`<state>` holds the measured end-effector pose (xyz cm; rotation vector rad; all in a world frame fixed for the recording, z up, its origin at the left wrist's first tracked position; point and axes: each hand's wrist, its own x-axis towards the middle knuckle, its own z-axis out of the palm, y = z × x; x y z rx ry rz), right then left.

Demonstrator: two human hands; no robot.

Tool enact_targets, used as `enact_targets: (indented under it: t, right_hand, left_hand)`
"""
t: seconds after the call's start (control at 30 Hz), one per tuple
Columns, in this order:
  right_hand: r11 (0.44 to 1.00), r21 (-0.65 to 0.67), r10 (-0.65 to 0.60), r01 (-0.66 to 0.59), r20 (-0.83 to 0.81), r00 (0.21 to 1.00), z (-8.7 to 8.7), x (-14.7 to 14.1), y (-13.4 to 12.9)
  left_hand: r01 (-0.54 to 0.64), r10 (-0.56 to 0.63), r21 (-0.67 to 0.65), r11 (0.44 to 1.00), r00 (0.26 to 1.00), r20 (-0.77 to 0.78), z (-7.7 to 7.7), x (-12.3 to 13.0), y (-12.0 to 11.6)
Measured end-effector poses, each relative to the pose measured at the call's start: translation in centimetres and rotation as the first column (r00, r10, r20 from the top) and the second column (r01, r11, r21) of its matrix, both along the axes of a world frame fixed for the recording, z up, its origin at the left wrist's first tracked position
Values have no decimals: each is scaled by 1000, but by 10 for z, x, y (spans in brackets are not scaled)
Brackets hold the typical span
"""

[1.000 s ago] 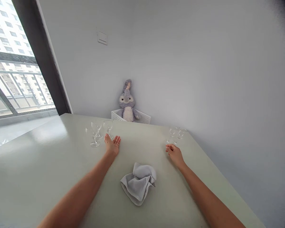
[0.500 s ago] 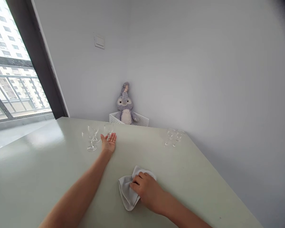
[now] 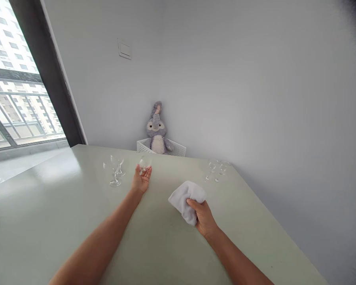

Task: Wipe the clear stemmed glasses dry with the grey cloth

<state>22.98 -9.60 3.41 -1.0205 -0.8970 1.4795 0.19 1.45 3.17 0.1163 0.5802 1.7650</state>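
At the far side of the table, my left hand (image 3: pixel 141 183) cradles a clear wine glass (image 3: pixel 145 162), the thumb on one side and the fingers on the other. The glass leans, and part of its stem and foot is hidden by the fingers. My right hand (image 3: pixel 205 217) grips a folded white cloth (image 3: pixel 184 198) lifted off the tabletop, the thumb pressed on its front. Two upright stemmed glasses (image 3: pixel 115 181) stand close together to the left of my left hand.
Two more clear glasses (image 3: pixel 222 169) are near the table's (image 3: pixel 154 245) back right edge. Behind the table, a grey plush rabbit (image 3: pixel 157 136) sits in a white perforated basket (image 3: pixel 178 149) against the wall. A glazed door or window (image 3: pixel 20 107) is at the left.
My left hand has closed around the glass and moved it slightly right, tilting it. My right hand has picked the cloth up from the table and carried it forward and right.
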Motion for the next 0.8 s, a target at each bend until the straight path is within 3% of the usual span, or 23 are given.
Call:
enact_targets:
  t: [0.17, 0.33, 0.43, 0.57, 0.67, 0.8]
  right_hand:
    - [972, 90, -228, 216, 151, 962, -9, 7, 10]
    - [946, 169, -299, 278, 109, 948, -7, 7, 7]
    - [973, 193, -144, 130, 62, 988, 0, 4, -1]
    - [967, 214, 136, -135, 13, 991, 11, -1, -11]
    - [962, 217, 159, -165, 47, 986, 12, -4, -14]
    - [948, 231, 150, -218, 280, 948, 3, -3, -12]
  left_hand:
    - [269, -209, 160, 950, 925, -317, -4, 40, -44]
    - [386, -272, 132, 913, 817, -508, -9, 71, -71]
    - [401, -253, 130, 907, 766, -591, -11, 74, -73]
    - [374, -223, 134, 918, 764, -605, -11, 70, -69]
    - [383, -230, 132, 914, 759, -609, -9, 70, -70]
    - [449, -256, 139, 883, 707, -659, -7, 74, -77]
